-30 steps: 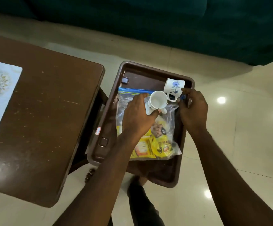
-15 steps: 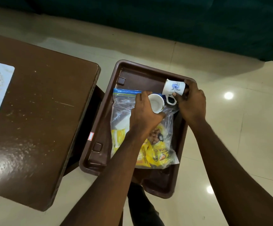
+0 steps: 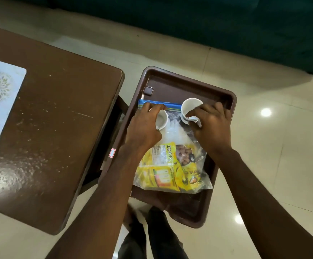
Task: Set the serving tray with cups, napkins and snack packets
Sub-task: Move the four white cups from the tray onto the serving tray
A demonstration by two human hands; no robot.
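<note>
A dark brown serving tray [image 3: 226, 96] sits beside the table, just off its right edge. In it lies a clear zip bag [image 3: 174, 131] with a blue seal, holding several yellow snack packets [image 3: 166, 171]. My left hand [image 3: 144, 126] grips a white cup [image 3: 162, 120] that stands mouth up on the bag's upper left. My right hand [image 3: 210, 126] holds a second white cup [image 3: 190, 108], also mouth up, at the bag's upper right. The fingers hide part of each cup. No napkins are visible.
The brown table [image 3: 49, 118] fills the left side, with a pale placemat [image 3: 0, 101] at its far left. Glossy cream floor tiles surround the tray. A dark teal sofa [image 3: 226, 25] runs along the top. My legs [image 3: 152, 238] show below the tray.
The right-hand cup, which lay on its side, now stands upright with its mouth up. My left hand shifted its cup leftward, so the two cups stand apart.
</note>
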